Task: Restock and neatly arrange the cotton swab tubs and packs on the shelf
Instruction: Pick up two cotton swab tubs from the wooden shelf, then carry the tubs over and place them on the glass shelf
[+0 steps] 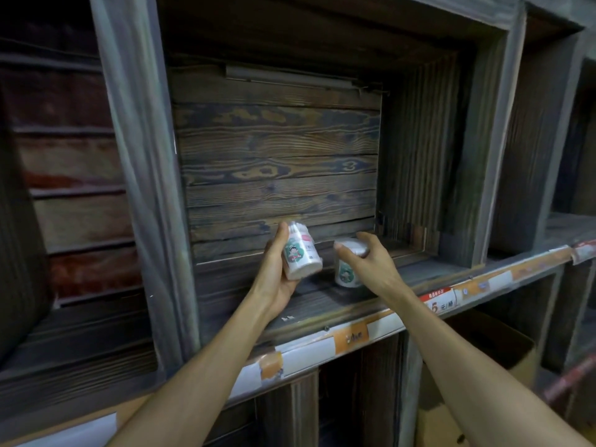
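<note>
The left hand (pixel 276 272) has its grip wrapped round a tilted tub (pixel 301 253) just above the shelf (pixel 322 306) — the right hand (pixel 366 264) curls its grip over the standing tub (pixel 347 276). The two tubs are close, so a bump might tip that one over.

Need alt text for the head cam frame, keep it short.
A person's left hand holds a tilted cotton swab tub just above a dark wooden shelf, while the right hand grips the lid of a second tub standing upright on it. Orange and white price labels line the shelf's front edge.
</note>
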Demonstrator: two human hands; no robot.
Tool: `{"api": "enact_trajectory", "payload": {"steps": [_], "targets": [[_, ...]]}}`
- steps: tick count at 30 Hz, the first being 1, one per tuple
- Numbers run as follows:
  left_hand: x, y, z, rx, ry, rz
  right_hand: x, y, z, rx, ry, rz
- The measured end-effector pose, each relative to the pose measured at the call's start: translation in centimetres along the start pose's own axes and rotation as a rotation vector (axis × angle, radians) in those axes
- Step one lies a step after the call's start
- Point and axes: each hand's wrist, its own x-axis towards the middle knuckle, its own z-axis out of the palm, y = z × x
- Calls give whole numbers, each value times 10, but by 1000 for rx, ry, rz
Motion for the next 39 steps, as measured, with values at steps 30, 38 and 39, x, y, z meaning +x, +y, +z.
{"api": "enact_trajectory", "payload": {"steps": [30,38,39], "targets": [[-68,-149,181,-16,-538,-234,-189,4,-217,412,725,115],[-149,-236,332,-73,-816,-362,-311,3,-369,261,973,76],[-159,-248,351,-73,-845,-375,-325,3,-389,240,999,72]]}}
